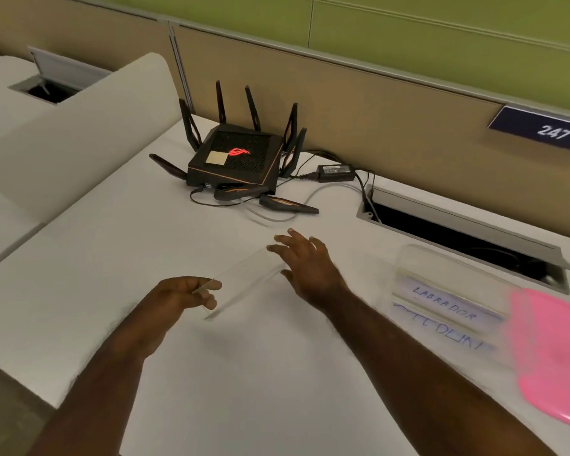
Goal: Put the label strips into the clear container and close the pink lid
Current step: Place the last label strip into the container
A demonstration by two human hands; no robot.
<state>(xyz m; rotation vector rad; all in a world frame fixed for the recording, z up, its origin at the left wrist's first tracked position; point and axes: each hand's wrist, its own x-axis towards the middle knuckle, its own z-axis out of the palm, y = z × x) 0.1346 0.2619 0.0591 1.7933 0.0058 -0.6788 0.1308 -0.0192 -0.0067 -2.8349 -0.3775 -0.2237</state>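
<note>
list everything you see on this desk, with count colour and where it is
label strips: one white strip held mid-desk; two white handwritten ones, one reading LABRADOR, in the container
clear container: one, transparent, lid off, right side of the desk
pink lid: one, pink, blurred, right edge, beside the container
router: one, black with red glowing logo and several antennas, back centre
power adapter: one, black, right of the router, cables attached
cable hatch: one, grey, open, back right
number plate: one, dark blue, reads 247, on the partition
desk: one, white
left hand: pinching the strip's near end
right hand: open, fingers spread at the strip's far end
</note>
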